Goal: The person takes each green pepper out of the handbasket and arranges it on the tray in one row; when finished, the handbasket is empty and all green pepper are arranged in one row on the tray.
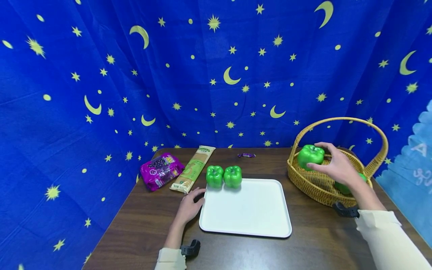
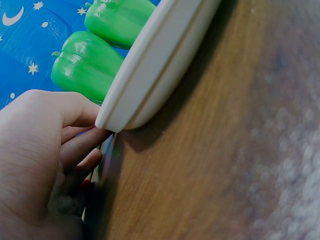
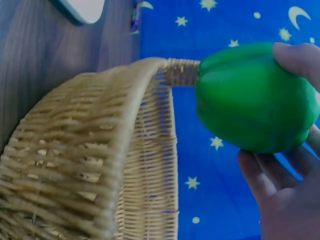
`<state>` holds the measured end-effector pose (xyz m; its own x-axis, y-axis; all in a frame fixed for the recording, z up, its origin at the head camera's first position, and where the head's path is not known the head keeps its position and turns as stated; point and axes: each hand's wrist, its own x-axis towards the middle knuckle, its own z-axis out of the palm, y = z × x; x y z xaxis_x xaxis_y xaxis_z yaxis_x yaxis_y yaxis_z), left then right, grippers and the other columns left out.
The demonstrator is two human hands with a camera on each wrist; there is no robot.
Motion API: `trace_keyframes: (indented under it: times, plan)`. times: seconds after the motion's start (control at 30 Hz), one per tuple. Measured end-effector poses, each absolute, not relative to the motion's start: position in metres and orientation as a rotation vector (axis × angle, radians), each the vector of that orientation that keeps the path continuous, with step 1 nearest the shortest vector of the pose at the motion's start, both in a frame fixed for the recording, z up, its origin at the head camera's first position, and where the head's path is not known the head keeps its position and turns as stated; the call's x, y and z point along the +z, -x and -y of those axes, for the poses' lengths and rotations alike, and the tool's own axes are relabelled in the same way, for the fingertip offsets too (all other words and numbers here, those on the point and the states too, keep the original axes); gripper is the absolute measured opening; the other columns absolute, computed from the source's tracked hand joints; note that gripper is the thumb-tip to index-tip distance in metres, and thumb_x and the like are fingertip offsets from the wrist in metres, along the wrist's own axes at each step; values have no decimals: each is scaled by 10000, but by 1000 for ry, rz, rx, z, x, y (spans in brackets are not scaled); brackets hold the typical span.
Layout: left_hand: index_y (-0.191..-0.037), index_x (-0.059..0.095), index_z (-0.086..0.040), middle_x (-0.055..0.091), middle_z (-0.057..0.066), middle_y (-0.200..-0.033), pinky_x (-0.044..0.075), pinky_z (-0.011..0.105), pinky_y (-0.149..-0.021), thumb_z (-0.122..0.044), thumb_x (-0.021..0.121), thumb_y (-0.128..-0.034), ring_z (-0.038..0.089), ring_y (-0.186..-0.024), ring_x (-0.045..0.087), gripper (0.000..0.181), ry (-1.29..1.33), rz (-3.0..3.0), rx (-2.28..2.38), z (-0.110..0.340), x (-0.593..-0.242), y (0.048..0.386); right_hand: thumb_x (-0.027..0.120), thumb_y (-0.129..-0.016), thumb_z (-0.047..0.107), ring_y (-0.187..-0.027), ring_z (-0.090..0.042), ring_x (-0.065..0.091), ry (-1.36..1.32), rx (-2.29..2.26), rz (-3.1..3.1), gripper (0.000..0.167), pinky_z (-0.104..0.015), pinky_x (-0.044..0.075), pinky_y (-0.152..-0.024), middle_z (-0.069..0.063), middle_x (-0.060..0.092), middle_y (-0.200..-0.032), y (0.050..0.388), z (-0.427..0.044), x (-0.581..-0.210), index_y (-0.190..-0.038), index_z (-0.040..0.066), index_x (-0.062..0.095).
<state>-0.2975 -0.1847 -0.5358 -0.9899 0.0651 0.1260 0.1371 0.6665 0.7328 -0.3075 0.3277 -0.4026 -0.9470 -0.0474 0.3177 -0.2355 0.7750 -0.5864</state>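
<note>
My right hand grips a green bell pepper between thumb and fingers, above the left part of the wicker basket. The right wrist view shows this pepper held clear of the basket's rim. Another green pepper lies in the basket, partly hidden by my right forearm. At the left edge of the white tray, my left hand holds the rim with thumb and fingertips. Two green peppers, one left and one right, stand side by side at the tray's far left corner.
A purple snack bag and a long packet of noodles lie left of the tray. Behind it is a small purple wrapped candy. The basket's tall handle arches over it. A blue star-patterned cloth hangs behind the table.
</note>
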Motion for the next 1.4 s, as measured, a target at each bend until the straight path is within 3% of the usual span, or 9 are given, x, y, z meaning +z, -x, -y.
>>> trace_keyframes:
  times: [0.3, 0.5, 1.03, 1.4]
  plan:
    - [-1243, 655, -190, 517, 122, -1384, 268, 557, -1079, -203, 614, -915, 313, -1323, 403, 331, 205, 2750, -1237, 185, -538, 298, 803, -745, 449, -1070, -372, 519, -331, 1017, 2648, 813, -550, 469, -849, -185, 490, -1265, 306, -310, -400, -1390, 119, 433]
    - [-1243, 655, -189, 521, 120, -1381, 264, 549, -1083, -214, 615, -915, 313, -1326, 399, 331, 221, 2737, -1237, 186, -539, 298, 825, -745, 374, -1136, -352, 471, -436, 1115, 2603, 789, -569, 432, -946, -158, 443, -1272, 307, -294, -403, -1377, 85, 451]
    - [-1245, 655, -187, 517, 120, -1384, 244, 555, -1091, -216, 617, -915, 323, -1334, 385, 333, 205, 2742, -1253, 184, -536, 296, 827, -742, 373, -1122, -396, 529, -518, 1131, 2681, 828, -547, 481, -892, -206, 470, -1336, 320, -249, -435, -1416, 95, 433]
    - [-1247, 653, -190, 493, 140, -1403, 256, 569, -1079, -212, 619, -912, 332, -1323, 398, 338, 196, 2753, -1242, 185, -536, 295, 848, -733, 198, -1124, -350, 572, -610, 1319, 2658, 810, -428, 505, -902, -201, 484, -1312, 329, -218, -468, -1405, 35, 427]
